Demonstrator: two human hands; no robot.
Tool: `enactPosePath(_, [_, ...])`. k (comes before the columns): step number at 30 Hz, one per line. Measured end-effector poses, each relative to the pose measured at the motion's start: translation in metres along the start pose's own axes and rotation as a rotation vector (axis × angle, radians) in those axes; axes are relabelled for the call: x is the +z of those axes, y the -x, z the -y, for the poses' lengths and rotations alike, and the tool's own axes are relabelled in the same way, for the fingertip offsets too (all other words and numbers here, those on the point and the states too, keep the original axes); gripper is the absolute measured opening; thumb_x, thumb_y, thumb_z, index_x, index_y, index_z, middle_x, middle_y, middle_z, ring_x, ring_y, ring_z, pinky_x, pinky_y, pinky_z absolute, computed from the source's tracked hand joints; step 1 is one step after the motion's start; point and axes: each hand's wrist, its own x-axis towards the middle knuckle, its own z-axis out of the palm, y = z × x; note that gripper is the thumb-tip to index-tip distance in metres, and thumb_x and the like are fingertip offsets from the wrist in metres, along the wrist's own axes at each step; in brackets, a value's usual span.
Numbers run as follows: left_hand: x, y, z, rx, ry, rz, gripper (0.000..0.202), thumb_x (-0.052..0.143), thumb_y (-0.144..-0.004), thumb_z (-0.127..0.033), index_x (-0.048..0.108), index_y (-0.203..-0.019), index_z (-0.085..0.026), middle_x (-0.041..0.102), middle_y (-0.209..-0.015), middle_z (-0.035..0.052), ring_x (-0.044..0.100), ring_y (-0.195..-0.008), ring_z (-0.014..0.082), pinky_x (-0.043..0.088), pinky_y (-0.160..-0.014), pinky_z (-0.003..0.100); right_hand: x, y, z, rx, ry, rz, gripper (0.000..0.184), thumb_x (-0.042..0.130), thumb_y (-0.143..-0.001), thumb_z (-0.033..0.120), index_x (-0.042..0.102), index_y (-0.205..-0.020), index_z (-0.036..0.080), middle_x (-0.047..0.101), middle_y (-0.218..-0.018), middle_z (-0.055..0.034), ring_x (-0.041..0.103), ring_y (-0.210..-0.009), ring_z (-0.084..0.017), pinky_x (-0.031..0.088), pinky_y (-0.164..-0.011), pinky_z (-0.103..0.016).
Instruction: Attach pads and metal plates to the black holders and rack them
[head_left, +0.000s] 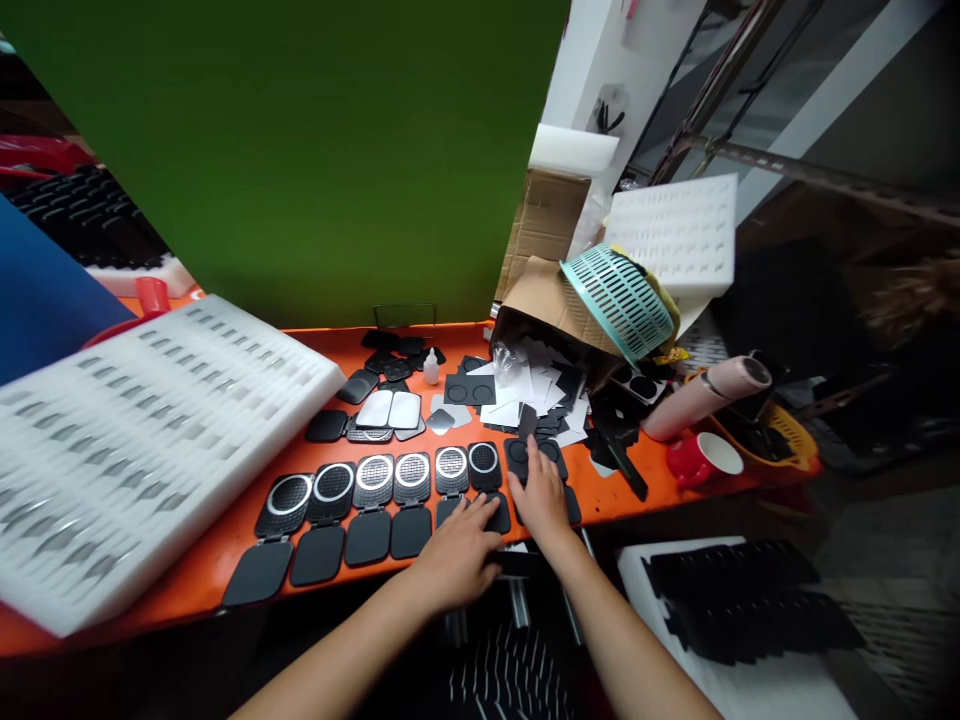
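A row of several opened black hinged cases (375, 480), each with a round silver-ringed insert in its upper half, lies along the front of the orange table (195, 575). My left hand (459, 552) rests palm down, fingers spread, on the lower halves of the cases at the row's right end. My right hand (540, 492) lies flat with fingers stretched over a black two-hole part (517, 452) just right of the row. Neither hand grips anything that I can see.
A big white foam tray (142, 440) with slots covers the left. Behind the row lie loose black and white pieces (525, 395), a small glue bottle (430, 368), a cardboard box (536, 290), a teal basket (619, 298), a red cup (701, 460) and a pink roll (705, 392).
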Motion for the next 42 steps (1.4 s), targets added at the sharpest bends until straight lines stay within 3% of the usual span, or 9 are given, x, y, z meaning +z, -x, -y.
enactPosePath(4, [0.001, 0.0, -0.001, -0.023, -0.024, -0.022, 0.027, 0.053, -0.072, -0.026, 0.06, -0.097, -0.026, 0.026, -0.139, 0.0035, 0.018, -0.128, 0.0252, 0.012, -0.103, 0.044, -0.01, -0.014, -0.007, 0.097, -0.453, -0.087, 0.031, 0.049, -0.075, 0.038, 0.056, -0.098, 0.018, 0.052, -0.101, -0.0089, 0.049, -0.093, -0.021, 0.04, -0.081, -0.035])
enactPosePath(7, [0.003, -0.001, -0.003, -0.045, -0.05, -0.024, 0.025, 0.052, -0.073, -0.027, 0.061, -0.096, -0.025, 0.029, -0.138, 0.0044, 0.022, -0.126, 0.0266, 0.013, -0.103, 0.045, -0.011, -0.023, -0.007, 0.194, -0.757, 0.054, 0.025, 0.053, -0.072, 0.041, 0.054, -0.082, 0.017, 0.055, -0.08, -0.0034, 0.052, -0.074, -0.016, 0.043, -0.07, -0.029])
enactPosePath(9, [0.004, -0.002, -0.006, -0.051, -0.072, -0.021, 0.024, 0.051, -0.074, -0.029, 0.061, -0.095, -0.024, 0.032, -0.136, 0.0058, 0.025, -0.125, 0.0276, 0.014, -0.102, 0.046, -0.006, -0.025, -0.005, 0.186, -0.832, 0.185, 0.024, 0.054, -0.071, 0.041, 0.052, -0.079, 0.018, 0.053, -0.073, -0.0007, 0.051, -0.069, -0.014, 0.042, -0.066, -0.027])
enactPosePath(12, [0.004, -0.003, -0.01, -0.059, -0.109, -0.007, 0.025, 0.05, -0.075, -0.03, 0.061, -0.096, -0.023, 0.033, -0.135, 0.0079, 0.027, -0.123, 0.0292, 0.015, -0.101, 0.049, 0.004, -0.025, -0.002, 0.112, -0.813, 0.34, 0.022, 0.052, -0.072, 0.04, 0.049, -0.075, 0.019, 0.052, -0.07, 0.0005, 0.05, -0.066, -0.013, 0.042, -0.063, -0.025])
enactPosePath(14, [0.004, -0.003, -0.013, -0.069, -0.129, 0.005, 0.025, 0.05, -0.075, -0.029, 0.061, -0.097, -0.022, 0.032, -0.136, 0.0088, 0.027, -0.123, 0.0302, 0.015, -0.1, 0.049, 0.009, -0.024, -0.002, 0.081, -0.754, 0.376, 0.02, 0.05, -0.073, 0.039, 0.048, -0.074, 0.019, 0.051, -0.069, 0.0008, 0.049, -0.065, -0.013, 0.042, -0.061, -0.025])
enactPosePath(24, [0.005, -0.004, -0.012, -0.063, -0.159, -0.026, 0.023, 0.051, -0.075, -0.027, 0.062, -0.095, -0.022, 0.035, -0.134, 0.0087, 0.032, -0.121, 0.029, 0.016, -0.1, 0.047, 0.017, -0.019, -0.009, 0.015, -0.484, 0.337, 0.017, 0.049, -0.073, 0.035, 0.053, -0.074, 0.019, 0.055, -0.071, 0.0002, 0.05, -0.062, -0.013, 0.04, -0.059, -0.025])
enactPosePath(42, [0.002, -0.007, -0.016, -0.069, -0.186, 0.02, 0.027, 0.047, -0.076, -0.028, 0.063, -0.095, -0.018, 0.034, -0.134, 0.0126, 0.029, -0.121, 0.0317, 0.013, -0.1, 0.047, 0.015, -0.019, -0.006, -0.012, -0.408, 0.348, 0.016, 0.047, -0.075, 0.034, 0.054, -0.074, 0.019, 0.056, -0.072, -0.0006, 0.051, -0.068, -0.015, 0.04, -0.064, -0.026])
